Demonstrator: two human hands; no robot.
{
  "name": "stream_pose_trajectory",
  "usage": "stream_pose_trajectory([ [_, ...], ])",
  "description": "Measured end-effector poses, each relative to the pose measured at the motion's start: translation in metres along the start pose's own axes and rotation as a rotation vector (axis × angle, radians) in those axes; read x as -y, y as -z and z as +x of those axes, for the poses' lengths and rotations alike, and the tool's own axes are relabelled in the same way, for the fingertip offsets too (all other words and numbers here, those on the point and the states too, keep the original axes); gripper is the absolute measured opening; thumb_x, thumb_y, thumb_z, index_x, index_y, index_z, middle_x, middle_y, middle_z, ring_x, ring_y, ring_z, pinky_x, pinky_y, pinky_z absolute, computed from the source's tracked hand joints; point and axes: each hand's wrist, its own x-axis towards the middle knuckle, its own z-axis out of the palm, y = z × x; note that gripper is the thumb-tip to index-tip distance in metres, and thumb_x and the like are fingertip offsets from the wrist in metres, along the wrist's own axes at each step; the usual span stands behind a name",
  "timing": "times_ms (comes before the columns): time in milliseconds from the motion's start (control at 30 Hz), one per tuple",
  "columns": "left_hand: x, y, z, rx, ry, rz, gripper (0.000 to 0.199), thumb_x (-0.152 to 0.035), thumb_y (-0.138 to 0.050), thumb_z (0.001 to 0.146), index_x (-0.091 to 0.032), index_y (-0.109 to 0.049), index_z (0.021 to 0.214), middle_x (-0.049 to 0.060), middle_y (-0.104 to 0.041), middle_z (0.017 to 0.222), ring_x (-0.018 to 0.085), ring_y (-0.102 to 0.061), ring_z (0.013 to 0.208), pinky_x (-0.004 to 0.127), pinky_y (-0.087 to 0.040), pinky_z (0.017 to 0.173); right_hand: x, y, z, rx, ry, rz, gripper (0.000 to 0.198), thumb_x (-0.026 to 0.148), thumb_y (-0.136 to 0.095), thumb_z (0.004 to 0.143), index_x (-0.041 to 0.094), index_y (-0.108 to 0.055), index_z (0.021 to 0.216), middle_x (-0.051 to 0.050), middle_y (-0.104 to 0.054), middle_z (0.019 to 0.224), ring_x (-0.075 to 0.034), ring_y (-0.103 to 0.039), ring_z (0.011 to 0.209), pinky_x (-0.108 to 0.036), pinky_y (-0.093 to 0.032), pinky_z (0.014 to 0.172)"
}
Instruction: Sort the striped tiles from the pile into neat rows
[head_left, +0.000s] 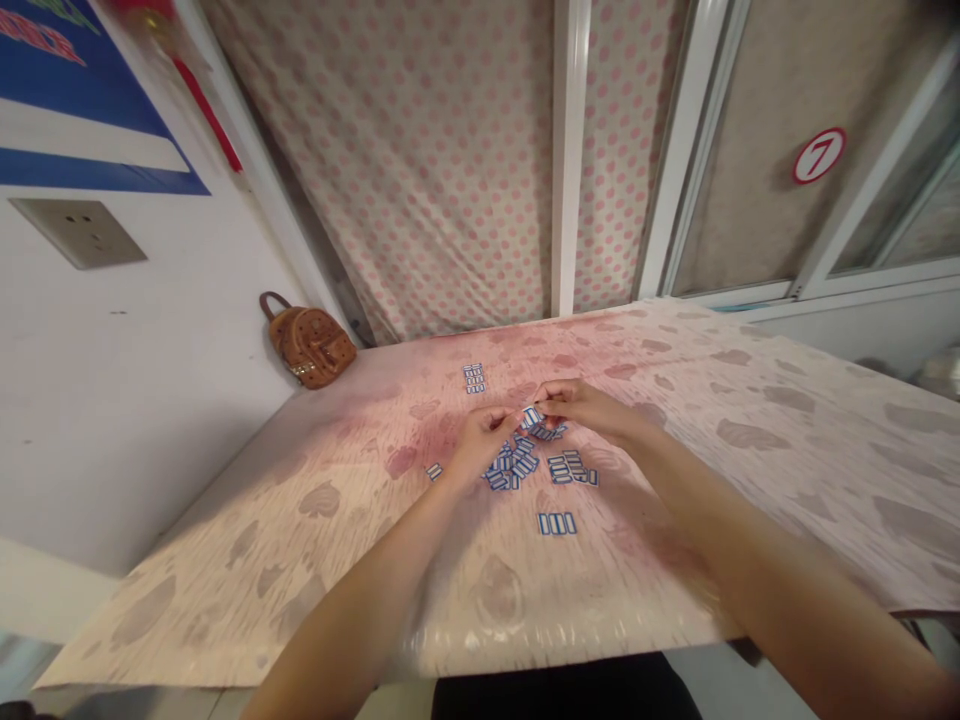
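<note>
Between my two hands, just above the table, is a small blue-and-white striped piece [532,416], flat like a card or tile. My left hand [487,438] pinches its left side with thumb and fingers. On the other side, the fingers of my right hand [576,405] close on its right edge. Under my hands lies a loose heap of similar striped pieces [511,464]. A smaller cluster [571,468] sits to the right of the heap. Nearer to me is a short row [556,524], and one small piece [434,471] lies left of my left hand.
Farther back, more striped pieces form a neat block [474,378]. The table [360,560] has a patterned plastic cover. A brown mini backpack [309,345] rests at its far left corner against the wall. Curtained windows [435,170] stand behind.
</note>
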Motion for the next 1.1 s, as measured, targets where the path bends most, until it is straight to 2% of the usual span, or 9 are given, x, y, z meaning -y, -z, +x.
stream_pose_trajectory([
  [100, 0.003, 0.003, 0.001, -0.018, 0.007, -0.012, 0.042, -0.053, -0.058, 0.084, -0.013, -0.068, 0.074, 0.004, -0.068, 0.07, 0.013, -0.059, 0.06, 0.024, -0.045, 0.062, -0.005, 0.004, 0.002, -0.078, 0.009, 0.016, 0.021, 0.037, -0.068, 0.073, 0.018, -0.06, 0.071, -0.001, -0.061, 0.067, -0.013, -0.056, 0.061, -0.025, -0.046, 0.061],
  [200, 0.004, -0.001, 0.001, -0.01, -0.024, 0.062, 0.036, -0.047, -0.059, 0.085, -0.013, -0.069, 0.076, 0.005, -0.069, 0.072, 0.014, -0.061, 0.064, 0.025, -0.046, 0.064, -0.013, 0.01, 0.007, -0.3, 0.034, 0.023, 0.02, 0.036, -0.065, 0.073, 0.018, -0.057, 0.068, 0.0, -0.059, 0.063, -0.012, -0.055, 0.058, -0.025, -0.046, 0.059],
  [333, -0.003, -0.021, 0.001, 0.19, -0.076, 0.258, 0.021, -0.035, -0.071, 0.077, -0.016, -0.071, 0.085, 0.005, -0.072, 0.087, 0.017, -0.064, 0.079, 0.026, -0.047, 0.073, -0.019, 0.017, 0.01, -0.525, 0.046, 0.022, 0.019, 0.033, -0.062, 0.074, 0.019, -0.054, 0.064, 0.001, -0.058, 0.06, -0.011, -0.053, 0.053, -0.024, -0.044, 0.054],
  [400, -0.008, -0.034, 0.002, 0.329, -0.093, 0.383, 0.027, -0.032, -0.077, 0.07, -0.017, -0.071, 0.092, 0.005, -0.072, 0.092, 0.018, -0.064, 0.085, 0.028, -0.047, 0.076, -0.02, 0.018, 0.01, -0.565, 0.047, 0.027, 0.017, 0.031, -0.061, 0.074, 0.019, -0.054, 0.065, 0.001, -0.058, 0.061, -0.012, -0.053, 0.053, -0.024, -0.044, 0.053],
  [467, -0.012, -0.044, 0.005, 0.409, -0.103, 0.521, 0.033, -0.03, -0.081, 0.065, -0.017, -0.07, 0.094, 0.006, -0.071, 0.095, 0.021, -0.062, 0.09, 0.03, -0.047, 0.078, -0.02, 0.017, 0.01, -0.587, 0.056, 0.023, 0.016, 0.03, -0.061, 0.074, 0.019, -0.054, 0.065, 0.001, -0.059, 0.061, -0.011, -0.054, 0.053, -0.023, -0.045, 0.053],
  [600, -0.016, -0.049, 0.011, 0.438, -0.063, 0.681, 0.028, -0.034, -0.081, 0.065, -0.017, -0.068, 0.084, 0.006, -0.069, 0.094, 0.023, -0.059, 0.093, 0.031, -0.044, 0.076, -0.02, 0.014, 0.009, -0.6, 0.066, 0.012, 0.014, 0.027, -0.061, 0.074, 0.018, -0.055, 0.065, 0.001, -0.06, 0.06, -0.011, -0.055, 0.053, -0.021, -0.045, 0.051],
  [733, -0.012, -0.043, 0.01, 0.433, -0.024, 0.648, 0.029, -0.033, -0.081, 0.065, -0.016, -0.065, 0.082, 0.003, -0.067, 0.085, 0.018, -0.059, 0.082, 0.027, -0.042, 0.069, -0.022, 0.013, 0.012, -0.589, 0.079, 0.008, 0.014, 0.026, -0.059, 0.076, 0.018, -0.056, 0.065, 0.001, -0.06, 0.059, -0.011, -0.056, 0.053, -0.021, -0.046, 0.052],
  [900, -0.005, -0.032, 0.001, 0.387, 0.059, 0.568, 0.033, -0.032, -0.079, 0.069, -0.017, -0.063, 0.094, -0.003, -0.062, 0.072, 0.012, -0.055, 0.063, 0.023, -0.037, 0.057, -0.026, 0.013, 0.016, -0.577, 0.071, -0.023, 0.015, 0.028, -0.058, 0.077, 0.018, -0.057, 0.065, 0.001, -0.061, 0.061, -0.011, -0.055, 0.051, -0.021, -0.046, 0.051],
  [1100, 0.002, -0.022, -0.003, 0.397, -0.077, 0.475, 0.043, -0.025, -0.073, 0.075, -0.018, -0.064, 0.116, -0.002, -0.061, 0.075, 0.012, -0.055, 0.066, 0.024, -0.042, 0.063, -0.029, 0.011, 0.016, -0.53, 0.084, -0.01, 0.015, 0.027, -0.059, 0.076, 0.019, -0.056, 0.064, -0.001, -0.062, 0.062, -0.012, -0.055, 0.052, -0.023, -0.047, 0.052],
])
